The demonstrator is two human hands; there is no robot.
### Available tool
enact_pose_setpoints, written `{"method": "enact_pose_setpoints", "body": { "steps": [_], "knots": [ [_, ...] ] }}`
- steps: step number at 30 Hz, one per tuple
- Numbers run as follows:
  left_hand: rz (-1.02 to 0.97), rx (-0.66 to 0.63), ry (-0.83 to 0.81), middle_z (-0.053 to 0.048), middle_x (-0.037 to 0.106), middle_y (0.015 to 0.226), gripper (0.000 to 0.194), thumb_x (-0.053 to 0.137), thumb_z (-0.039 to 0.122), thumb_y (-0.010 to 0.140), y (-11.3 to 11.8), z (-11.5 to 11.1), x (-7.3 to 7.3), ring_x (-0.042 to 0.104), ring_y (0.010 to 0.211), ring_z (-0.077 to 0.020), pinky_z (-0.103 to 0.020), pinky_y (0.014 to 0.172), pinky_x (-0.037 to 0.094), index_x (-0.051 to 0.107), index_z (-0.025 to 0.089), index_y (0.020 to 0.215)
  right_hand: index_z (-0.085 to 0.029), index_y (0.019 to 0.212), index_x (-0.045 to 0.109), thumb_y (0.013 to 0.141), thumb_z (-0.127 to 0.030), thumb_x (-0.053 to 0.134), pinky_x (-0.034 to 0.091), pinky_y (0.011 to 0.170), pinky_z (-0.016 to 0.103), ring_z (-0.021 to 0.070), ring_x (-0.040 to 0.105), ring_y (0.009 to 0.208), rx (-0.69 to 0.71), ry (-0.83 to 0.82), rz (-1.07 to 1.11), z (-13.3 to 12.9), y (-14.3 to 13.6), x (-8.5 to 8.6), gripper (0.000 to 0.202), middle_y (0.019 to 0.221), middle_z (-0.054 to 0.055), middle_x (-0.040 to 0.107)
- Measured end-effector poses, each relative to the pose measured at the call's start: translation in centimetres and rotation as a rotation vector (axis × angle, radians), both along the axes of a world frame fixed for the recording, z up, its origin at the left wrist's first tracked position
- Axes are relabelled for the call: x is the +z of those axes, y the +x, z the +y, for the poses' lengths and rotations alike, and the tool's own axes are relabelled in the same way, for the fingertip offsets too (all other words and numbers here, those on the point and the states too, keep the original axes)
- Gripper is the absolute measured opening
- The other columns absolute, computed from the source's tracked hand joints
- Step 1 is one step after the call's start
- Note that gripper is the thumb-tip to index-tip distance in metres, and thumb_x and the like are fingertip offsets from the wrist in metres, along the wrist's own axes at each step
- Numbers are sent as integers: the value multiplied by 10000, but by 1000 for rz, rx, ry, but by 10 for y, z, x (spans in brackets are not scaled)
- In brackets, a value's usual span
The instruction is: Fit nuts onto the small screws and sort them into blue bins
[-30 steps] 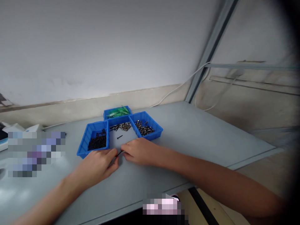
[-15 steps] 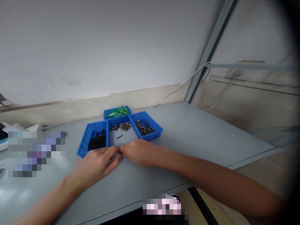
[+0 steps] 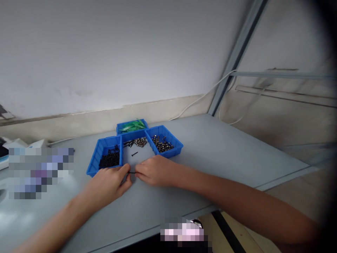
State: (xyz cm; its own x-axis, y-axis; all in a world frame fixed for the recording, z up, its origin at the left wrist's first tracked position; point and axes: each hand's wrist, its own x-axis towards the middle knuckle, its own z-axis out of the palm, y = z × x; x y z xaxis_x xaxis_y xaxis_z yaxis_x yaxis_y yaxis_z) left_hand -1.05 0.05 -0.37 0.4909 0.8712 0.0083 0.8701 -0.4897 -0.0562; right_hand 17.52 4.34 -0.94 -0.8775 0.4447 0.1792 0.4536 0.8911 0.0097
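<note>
Your left hand and right hand have drawn slightly apart, both grips pinched on the small thin black screw just above the grey surface, before the blue plastic trays.

Soft, even, dim daylight, pale sheen on the grey table left of the blue trays, faint shadows under both hands, overall softness, dark vignette far right of the trays, pixelated patches left and below.

Grey table, three blue trays, loose screws
</note>
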Motion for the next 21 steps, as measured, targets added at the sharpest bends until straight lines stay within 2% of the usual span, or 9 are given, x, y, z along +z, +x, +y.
{"method": "enact_pose_setpoints", "body": {
  "steps": [7,21],
  "knots": [
    [13,-60,-67,-46,652,719,236,329,271,882,3,0,-3,641,640,-202,-274,546,452,540,166,891,-148,795,569,882,-273,399,258,495,258,137,547,599,23,-1,87,-3,0,4,228,669,25,619],
    [-5,-31,-74,-56,652,745,239,314,273,890,0,2,-7,645,688,-218,-300,581,465,527,167,908,-151,795,581,856,-248,448,273,508,250,138,547,614,3,-37,86,1,1,3,176,682,24,622]
  ]
}}
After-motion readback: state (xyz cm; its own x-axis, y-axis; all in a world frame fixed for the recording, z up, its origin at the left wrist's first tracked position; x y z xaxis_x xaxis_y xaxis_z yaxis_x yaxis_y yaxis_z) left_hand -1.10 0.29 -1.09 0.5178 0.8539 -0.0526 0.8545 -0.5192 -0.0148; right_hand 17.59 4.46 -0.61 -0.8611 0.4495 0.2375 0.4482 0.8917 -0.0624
